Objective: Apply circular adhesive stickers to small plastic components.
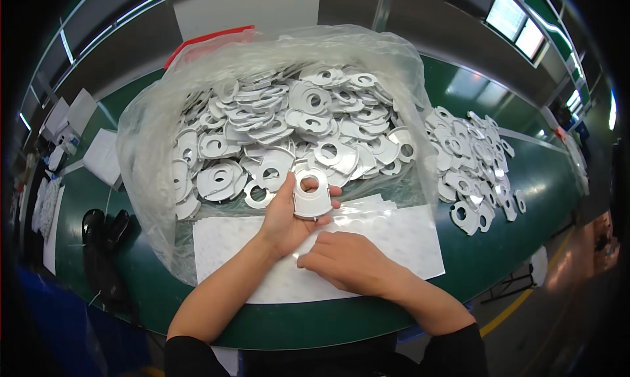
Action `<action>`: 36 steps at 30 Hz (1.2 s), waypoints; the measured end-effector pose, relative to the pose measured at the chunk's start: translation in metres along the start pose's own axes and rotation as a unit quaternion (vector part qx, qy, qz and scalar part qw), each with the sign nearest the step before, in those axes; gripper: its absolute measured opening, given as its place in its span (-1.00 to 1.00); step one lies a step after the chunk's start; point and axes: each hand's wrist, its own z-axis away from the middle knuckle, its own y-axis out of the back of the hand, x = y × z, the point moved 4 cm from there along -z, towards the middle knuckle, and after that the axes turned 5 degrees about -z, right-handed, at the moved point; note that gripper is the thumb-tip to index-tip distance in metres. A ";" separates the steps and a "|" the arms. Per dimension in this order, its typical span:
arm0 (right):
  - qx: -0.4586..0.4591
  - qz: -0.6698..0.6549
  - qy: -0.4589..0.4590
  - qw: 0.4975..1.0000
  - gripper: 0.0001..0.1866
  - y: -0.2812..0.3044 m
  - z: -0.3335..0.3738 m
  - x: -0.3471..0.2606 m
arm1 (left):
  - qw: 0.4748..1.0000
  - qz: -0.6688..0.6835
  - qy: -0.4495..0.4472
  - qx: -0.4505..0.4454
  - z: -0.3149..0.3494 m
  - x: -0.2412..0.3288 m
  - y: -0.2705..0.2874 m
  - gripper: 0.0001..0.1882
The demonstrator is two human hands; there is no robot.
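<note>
In my left hand [283, 221] lies a white plastic part [312, 205] with a round hole and a wider, curved lower end. My thumb presses one edge of it, and the fingers come round to the other edge. Just below, my right hand [351, 260] is closed over a stack of white sheets [230, 249], its fingertips pinched together; what they hold, if anything, is too small to make out. Faint round marks show on the sheets. Beyond both hands, a large heap of similar white parts [262, 114] fills an opened clear plastic bag [147, 134].
More white parts [482, 155] lie in a loose pile on the green table [531, 200] at the right. A black object [102, 259] with a strap-like shape rests at the left, near a white box-like item [103, 157]. A red strip [207, 41] sits behind the bag.
</note>
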 end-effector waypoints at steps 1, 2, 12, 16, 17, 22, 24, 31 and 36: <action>-0.001 -0.001 0.001 1.000 -0.74 0.004 -0.001 -0.002 | 0.999 -0.034 -0.004 0.019 0.000 0.000 -0.002 -0.48; 0.022 -0.059 0.009 0.998 -0.74 0.011 -0.001 -0.005 | 0.997 -0.068 -0.007 0.038 0.001 0.001 -0.005 -0.48; 0.420 -0.394 -0.262 0.775 -0.82 0.031 0.015 0.060 | 0.979 -0.199 0.006 0.034 0.006 -0.007 -0.014 -0.39; 0.440 -0.414 -0.285 0.744 -0.81 0.023 0.021 0.070 | 0.973 -0.227 0.016 0.033 0.007 -0.011 -0.017 -0.38; 0.450 -0.415 -0.299 0.732 -0.81 0.022 0.022 0.071 | 0.973 -0.227 0.016 0.035 0.008 -0.011 -0.018 -0.38; 0.495 -0.412 -0.267 0.717 -0.82 0.025 0.025 0.074 | 0.928 -0.363 0.032 0.075 0.013 -0.007 -0.026 -0.46; 0.512 -0.412 -0.257 0.709 -0.82 0.026 0.025 0.072 | 0.921 -0.382 0.011 0.072 0.012 -0.010 -0.028 -0.47; 0.452 -0.428 -0.243 0.744 -0.80 0.018 0.018 0.068 | 0.972 -0.230 0.014 0.039 0.011 -0.011 -0.022 -0.34; 0.402 -0.473 -0.279 0.732 -0.79 0.010 0.016 0.068 | 0.969 -0.241 0.008 0.046 0.006 -0.013 -0.016 -0.29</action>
